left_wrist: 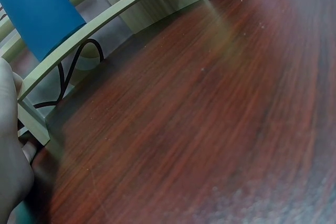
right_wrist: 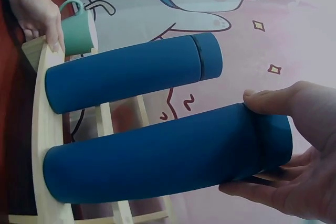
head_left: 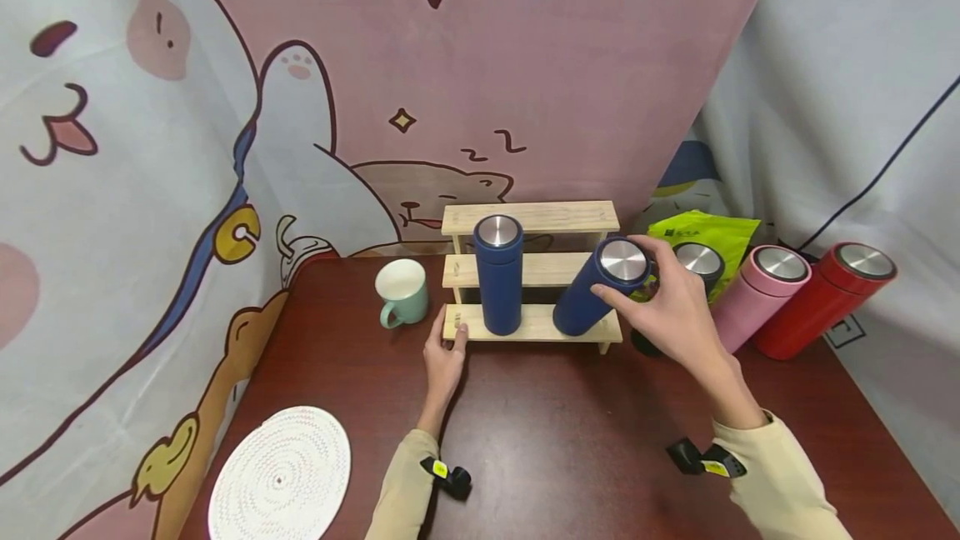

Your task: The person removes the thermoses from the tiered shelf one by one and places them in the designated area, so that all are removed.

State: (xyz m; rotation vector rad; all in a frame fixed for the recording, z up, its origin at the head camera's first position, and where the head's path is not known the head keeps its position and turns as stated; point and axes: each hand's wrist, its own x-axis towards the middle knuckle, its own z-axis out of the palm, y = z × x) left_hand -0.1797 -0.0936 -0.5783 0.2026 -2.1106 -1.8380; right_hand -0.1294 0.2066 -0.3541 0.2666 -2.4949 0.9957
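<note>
A tiered wooden shelf [head_left: 543,322] stands on the table. Its left front corner is held by my left hand [head_left: 444,354], thumb on the lowest tier. One blue thermos [head_left: 500,286] is upright on that tier. My right hand [head_left: 672,307] grips a second blue thermos [head_left: 588,297] round its lid, thumb on one side and fingers on the other. In the right wrist view this second thermos [right_wrist: 152,163] has its base at the same tier. Part of my left hand [left_wrist: 11,145] shows at the left wrist view's edge beside the shelf end.
A green mug [head_left: 405,302] stands left of the shelf. A round white woven mat [head_left: 281,477] lies at front left. To the right are a dark thermos [head_left: 699,259], a pink thermos [head_left: 757,298], a red thermos [head_left: 821,307] and a lime-green pouch [head_left: 723,230]. A printed cloth [head_left: 570,65] hangs behind.
</note>
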